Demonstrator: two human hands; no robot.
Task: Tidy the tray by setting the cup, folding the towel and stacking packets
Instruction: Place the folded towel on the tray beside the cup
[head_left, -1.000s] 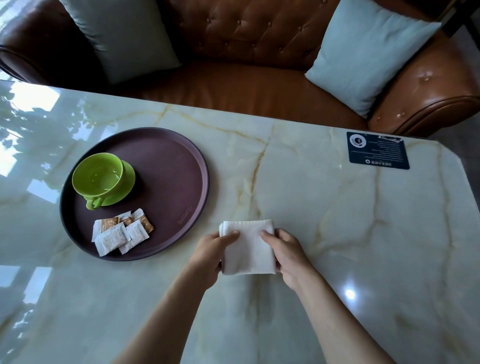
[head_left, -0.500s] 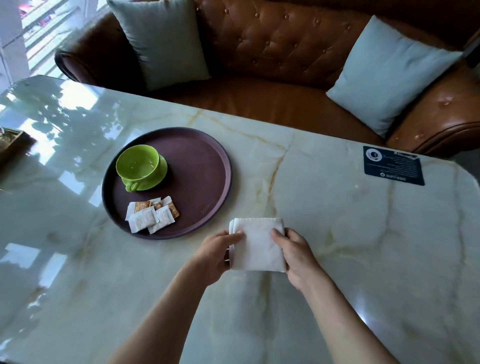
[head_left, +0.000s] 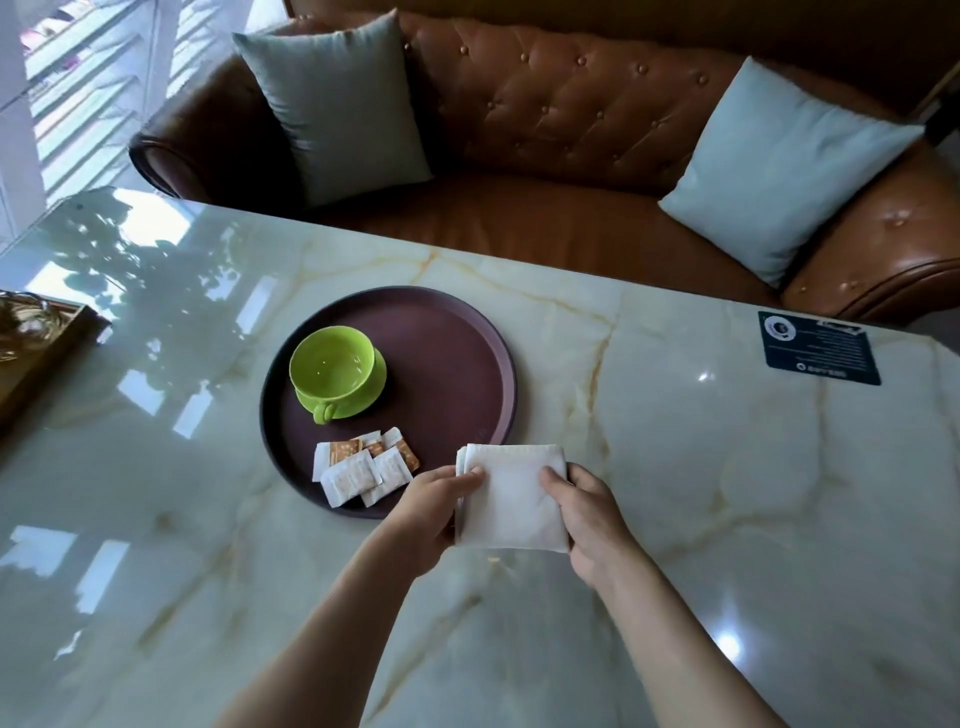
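A folded white towel (head_left: 511, 499) is held just off the lower right rim of the round dark-brown tray (head_left: 462, 364). My left hand (head_left: 431, 512) pinches its left edge and my right hand (head_left: 589, 512) pinches its right edge. On the tray, a green cup (head_left: 332, 364) stands upright on its green saucer at the left. Several white and orange packets (head_left: 361, 470) lie in a loose overlapping pile at the tray's near side, just left of my left hand.
The marble table (head_left: 727, 493) carries a dark blue card (head_left: 818, 348) at the far right and a wooden box (head_left: 36, 343) at the left edge. A brown leather sofa (head_left: 571, 130) with two pale cushions stands behind the table.
Both hands have carried the folded towel left, closer to the tray's rim. The view has also shifted, so tray and sofa sit further right in frame.
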